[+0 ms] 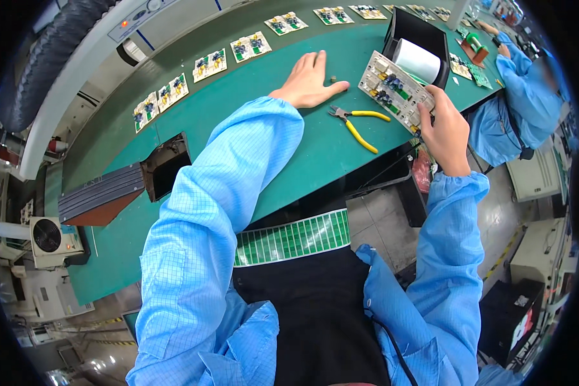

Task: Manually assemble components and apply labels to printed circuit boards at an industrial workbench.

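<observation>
My right hand (447,132) grips a circuit board (395,93) by its right edge, tilted above the green bench (238,109). Yellow, dark blue and green parts cover the board's upper face. My left hand (309,82) lies on the bench with its fingers stretched out and thumb apart, holding nothing. Beside the left thumb is a tiny tan piece (333,78), too small to name. Between the two hands lie side cutters (360,122) with yellow handles, their jaws toward my left hand. A sheet of green labels (294,237) rests near my lap, below the bench edge.
Several similar boards (210,64) stand in a row along the far side. A black bin (424,38) with a white roll (418,61) sits behind the held board. At left is a dark angled box (103,193) by a bench opening (166,167). A co-worker (521,96) sits at right.
</observation>
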Demonstrator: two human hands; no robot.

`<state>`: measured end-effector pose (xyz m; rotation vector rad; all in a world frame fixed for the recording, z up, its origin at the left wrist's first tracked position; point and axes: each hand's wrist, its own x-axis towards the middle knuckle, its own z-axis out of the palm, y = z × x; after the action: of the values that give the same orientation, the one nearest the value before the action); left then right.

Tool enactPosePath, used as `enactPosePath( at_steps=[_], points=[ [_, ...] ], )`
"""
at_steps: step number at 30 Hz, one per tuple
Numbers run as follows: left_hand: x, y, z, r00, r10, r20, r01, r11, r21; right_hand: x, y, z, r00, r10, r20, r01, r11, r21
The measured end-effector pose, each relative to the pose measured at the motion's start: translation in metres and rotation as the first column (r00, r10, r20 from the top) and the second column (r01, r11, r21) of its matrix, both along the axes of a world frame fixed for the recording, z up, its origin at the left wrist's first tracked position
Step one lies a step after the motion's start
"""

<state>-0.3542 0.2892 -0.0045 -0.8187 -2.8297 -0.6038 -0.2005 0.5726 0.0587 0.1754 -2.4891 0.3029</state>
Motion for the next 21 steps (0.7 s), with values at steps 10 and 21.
enactPosePath(
  at_steps=[10, 21],
  points=[
    [-0.017, 0.007, -0.015, 0.975, -0.041, -0.218, 0.071, 0.989, 0.131, 0.001, -0.006, 0.004, 1.0, -0.005, 0.005, 0.005, 1.0, -0.003],
    [-0.003, -0.017, 0.014, 0.957, -0.076, -0.28, 0.028, 0.985, -0.172, 0.007, -0.008, 0.008, 0.999, 0.006, 0.037, -0.006, 1.0, 0.01]
  ],
)
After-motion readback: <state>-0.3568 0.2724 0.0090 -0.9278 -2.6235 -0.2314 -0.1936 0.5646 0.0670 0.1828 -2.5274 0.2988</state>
